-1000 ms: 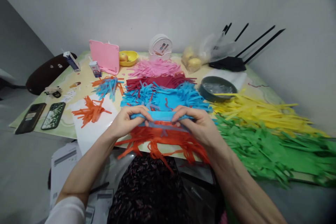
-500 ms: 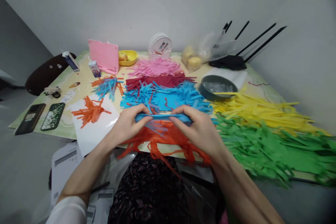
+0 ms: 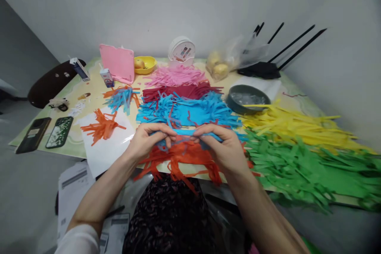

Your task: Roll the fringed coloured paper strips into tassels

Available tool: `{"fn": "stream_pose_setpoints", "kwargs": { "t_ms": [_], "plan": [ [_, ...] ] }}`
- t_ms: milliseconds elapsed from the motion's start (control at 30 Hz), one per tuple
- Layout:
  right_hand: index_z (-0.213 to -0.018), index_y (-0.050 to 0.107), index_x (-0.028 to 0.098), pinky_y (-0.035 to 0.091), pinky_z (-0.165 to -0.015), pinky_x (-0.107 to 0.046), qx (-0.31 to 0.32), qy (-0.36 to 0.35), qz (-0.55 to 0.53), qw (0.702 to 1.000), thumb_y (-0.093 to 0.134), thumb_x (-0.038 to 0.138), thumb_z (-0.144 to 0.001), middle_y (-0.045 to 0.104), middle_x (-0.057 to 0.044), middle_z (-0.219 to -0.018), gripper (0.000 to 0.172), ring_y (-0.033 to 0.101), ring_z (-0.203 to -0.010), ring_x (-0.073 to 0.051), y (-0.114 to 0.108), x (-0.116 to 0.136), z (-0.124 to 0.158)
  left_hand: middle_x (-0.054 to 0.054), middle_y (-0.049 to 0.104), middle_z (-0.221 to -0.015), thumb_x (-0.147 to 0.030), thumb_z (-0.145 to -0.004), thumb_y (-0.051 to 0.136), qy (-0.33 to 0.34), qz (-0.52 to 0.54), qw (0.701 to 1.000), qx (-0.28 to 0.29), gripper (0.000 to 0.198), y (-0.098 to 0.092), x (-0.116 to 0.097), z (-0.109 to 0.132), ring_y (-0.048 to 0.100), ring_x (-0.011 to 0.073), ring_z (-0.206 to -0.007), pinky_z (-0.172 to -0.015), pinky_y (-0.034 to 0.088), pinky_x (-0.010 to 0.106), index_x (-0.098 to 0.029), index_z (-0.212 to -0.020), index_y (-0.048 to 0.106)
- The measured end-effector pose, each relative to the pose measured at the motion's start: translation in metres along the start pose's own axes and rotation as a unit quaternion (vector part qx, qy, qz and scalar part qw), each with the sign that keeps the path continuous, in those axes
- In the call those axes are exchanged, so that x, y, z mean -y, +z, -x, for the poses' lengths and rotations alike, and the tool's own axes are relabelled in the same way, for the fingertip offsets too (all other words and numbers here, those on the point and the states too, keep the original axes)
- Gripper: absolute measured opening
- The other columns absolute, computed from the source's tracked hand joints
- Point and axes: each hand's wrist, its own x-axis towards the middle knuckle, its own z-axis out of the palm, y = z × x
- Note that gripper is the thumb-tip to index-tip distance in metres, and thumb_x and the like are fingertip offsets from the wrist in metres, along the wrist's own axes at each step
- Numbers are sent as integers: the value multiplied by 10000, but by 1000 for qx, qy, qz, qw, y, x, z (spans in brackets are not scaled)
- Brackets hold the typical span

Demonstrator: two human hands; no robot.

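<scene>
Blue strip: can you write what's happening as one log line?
left hand: grips blue strip; right hand: grips blue strip; orange fringe: below hands in view; green fringe: at right

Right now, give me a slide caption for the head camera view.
Left hand and right hand pinch a blue strip near orange fringe, with green fringe to the right.

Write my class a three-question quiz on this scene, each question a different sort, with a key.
1. What colour is the strip held between the left hand and the right hand?
2. True or false: in the picture, the pink tablet case stands left of the yellow bowl.
3. Choose one. Seen from the wearer's side, the green fringe lies: a) beyond the yellow fringe; b) nearer than it; c) left of the phones.
Key: 1. Blue. 2. True. 3. b.
</scene>
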Motion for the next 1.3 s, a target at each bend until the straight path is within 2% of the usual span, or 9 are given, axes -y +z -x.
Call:
{"fn": "stream_pose_setpoints", "kwargs": {
  "t_ms": [167, 300, 400, 467, 633, 967, 1100, 1200, 1300],
  "plan": [
    [-749, 720, 205, 533, -595, -247, 10, -18, 96, 995, 684, 252, -803, 733, -11, -710, 80, 675, -638, -156, -1, 7, 0, 55, 720, -767, -327, -884, 667, 5, -101, 995, 15, 206, 1, -9, 1, 651, 126, -641, -669, 519, 244, -137, -877, 746],
    [-996, 740, 226, 553, -759, -289, 6, -43, 207, 977, 674, 277, -841, 775, -34, -956, 176, 717, -847, -193, -3, 10, 0, 41, 750, -848, -283, -891, 640, 23, -252, 967, -17, 231, 7, -16, 2, 682, 146, -707, -706, 529, 253, -172, -1087, 689],
    [-929, 731, 220, 547, -768, -304, 16, -37, 264, 964, 667, 296, -856, 773, -36, -907, 124, 718, -828, -199, -5, 8, 0, 42, 757, -890, -239, -867, 642, 37, -340, 939, -43, 97, 9, -16, 1, 701, 174, -815, -771, 531, 271, -179, -922, 695],
    [-875, 699, 207, 558, -721, -298, 20, -11, 236, 972, 668, 317, -859, 764, -35, -833, 115, 722, -770, -195, -5, 6, 0, 35, 748, -828, -254, -869, 641, 22, -303, 951, -52, 84, 10, -15, 1, 707, 173, -767, -748, 542, 277, -172, -856, 657],
    [-923, 731, 193, 609, -665, -318, 26, 40, 75, 996, 703, 386, -843, 777, -49, -761, 210, 749, -692, -205, -1, 5, 0, 49, 752, -797, -335, -871, 675, -39, -113, 992, -35, 217, 11, -9, 1, 709, 162, -640, -683, 571, 291, -148, -977, 704],
    [-755, 792, 223, 614, -618, -300, 40, 51, -83, 994, 776, 322, -771, 768, -44, -701, 102, 736, -640, -186, -1, -13, -4, 69, 734, -688, -311, -749, 762, -78, 62, 994, -52, 177, 9, 8, 1, 675, 163, -570, -632, 564, 301, -141, -792, 783],
    [-754, 783, 226, 604, -628, -293, 36, -34, 62, 997, 652, 172, -789, 772, -31, -714, 146, 733, -647, -183, -4, -2, -1, 113, 777, -869, -328, -846, 663, -23, -130, 991, 37, 203, -2, -8, 4, 729, 233, -822, -803, 572, 365, -165, -789, 769],
    [-795, 779, 240, 605, -699, -290, 64, -152, 174, 971, 582, 93, -784, 781, -16, -756, 246, 743, -713, -177, -4, 9, 2, 114, 739, -1175, -281, -896, 621, 83, -337, 936, 61, 163, -5, -26, 4, 613, 278, -1220, -1088, 429, 459, -199, -917, 760],
    [-853, 776, 250, 611, -767, -296, 104, -228, 224, 942, 552, 82, -821, 789, -14, -805, 282, 753, -779, -174, -2, 15, 4, 88, 730, -1197, -260, -921, 615, 124, -436, 887, 87, 202, 0, -32, 2, 569, 254, -1280, -1167, 324, 489, -234, -1087, 726]
  ]
}}
